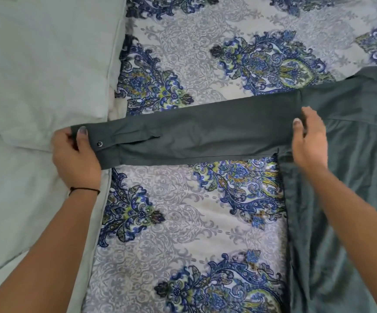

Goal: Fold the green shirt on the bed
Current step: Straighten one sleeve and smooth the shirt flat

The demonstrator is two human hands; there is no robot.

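Note:
The dark green shirt (352, 154) lies on the bed at the right, its body running down the right edge of the view. One long sleeve (205, 134) stretches flat to the left across the patterned sheet. My left hand (77, 152) pinches the buttoned cuff at the sleeve's end, thumb on top. My right hand (308, 138) holds the fabric at the shoulder seam, where the sleeve joins the body, with thumb and fingers curled around the cloth.
A blue and grey floral bedsheet (194, 222) covers the bed. Pale green pillows (43, 64) lie along the left side, and the cuff reaches their edge. A thin black band circles my left wrist.

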